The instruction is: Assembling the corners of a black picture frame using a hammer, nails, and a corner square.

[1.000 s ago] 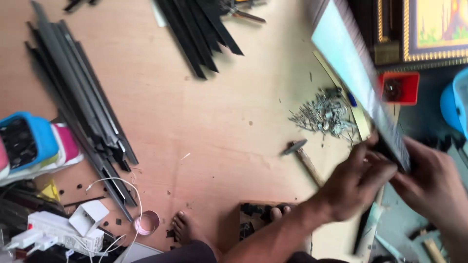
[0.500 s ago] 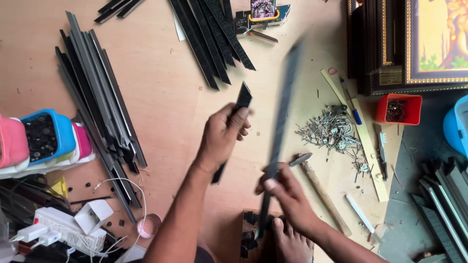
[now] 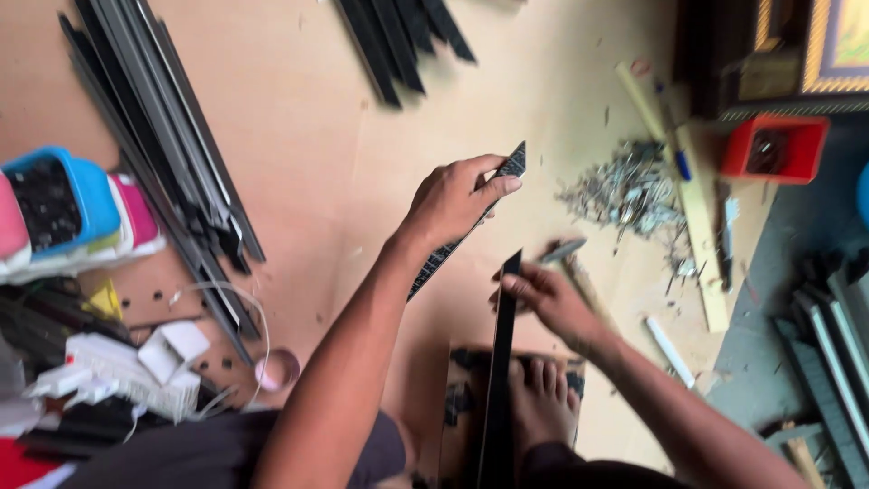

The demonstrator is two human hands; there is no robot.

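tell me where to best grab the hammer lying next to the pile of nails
Grip the hammer by its wooden handle, well back from the metal head. It lies flat on the board, head toward the nail pile, handle partly hidden under the right hand. Once that hand clears, come from above and close the fingers across the handle.

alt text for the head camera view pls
A person's left hand grips a short black strip while the right hand pinches the top of a longer black strip, above a tan floor with bundled black strips at left.
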